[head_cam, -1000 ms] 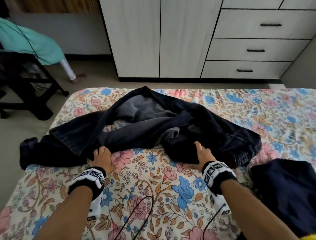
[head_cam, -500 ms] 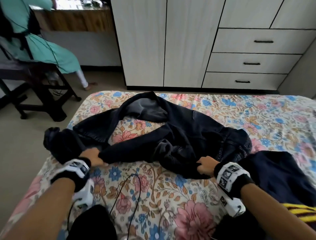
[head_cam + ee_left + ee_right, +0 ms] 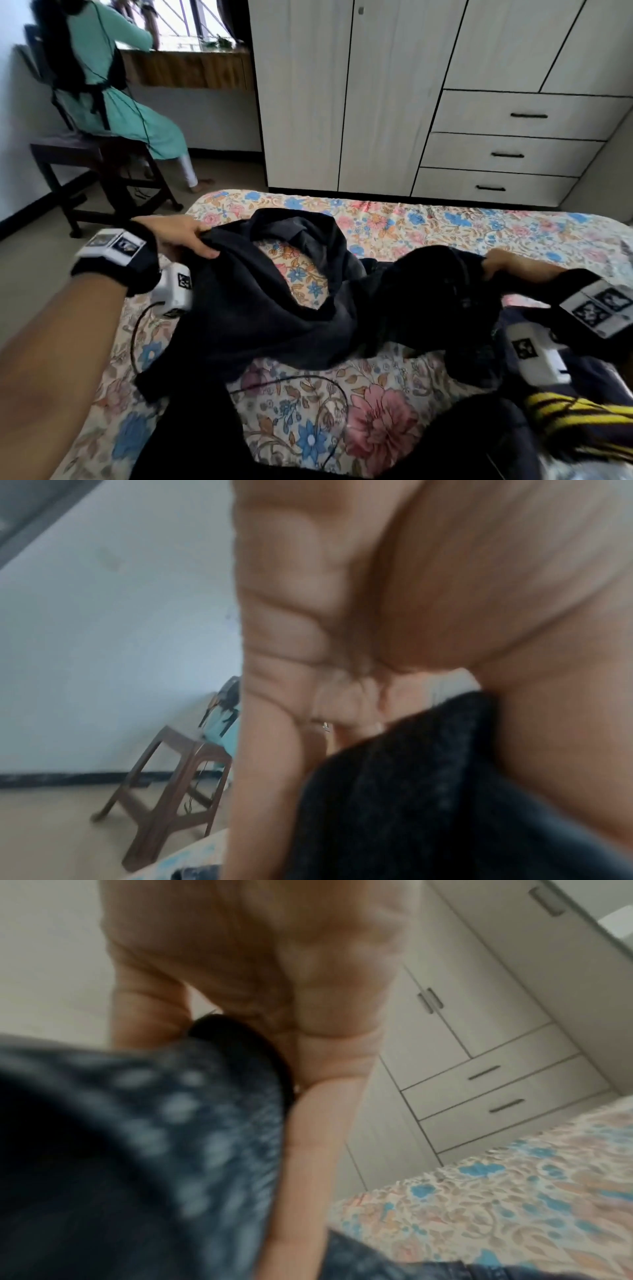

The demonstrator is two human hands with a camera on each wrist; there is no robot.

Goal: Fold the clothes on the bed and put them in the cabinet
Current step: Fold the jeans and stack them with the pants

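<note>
Nearest to where the person is standing, a black cable (image 3: 294,380) is trailing over the floral sheet of the bed (image 3: 479,226), and a dark garment with yellow stripes (image 3: 582,411) is lying at the near right corner. Just beyond that, the dark jeans (image 3: 260,308) are hanging between the two hands, partly lifted, with the lower folds sagging onto the sheet.

The left hand (image 3: 181,236) is gripping one end of the jeans, thumb on top of the cloth and fingers curled beneath; the left wrist view is showing the fingers closed round dark fabric (image 3: 428,791). The right hand (image 3: 507,263) is clutching the other end, and its wrist view is showing the fingers bunched on speckled denim (image 3: 154,1137).

So the long axis of the jeans is running left to right across the person's front, a hand at each end, neither one nearer. The middle is looping and twisted, with a patch of sheet showing through the gap. To my eye the next move is turning on that span: the hands will be needing to draw apart or shake the cloth flat before any fold.

Further off, past the far edge of the bed, the cabinet (image 3: 359,102) is standing with doors and drawers closed. Away to the left, a seated person in green (image 3: 113,85) is facing a window.
</note>
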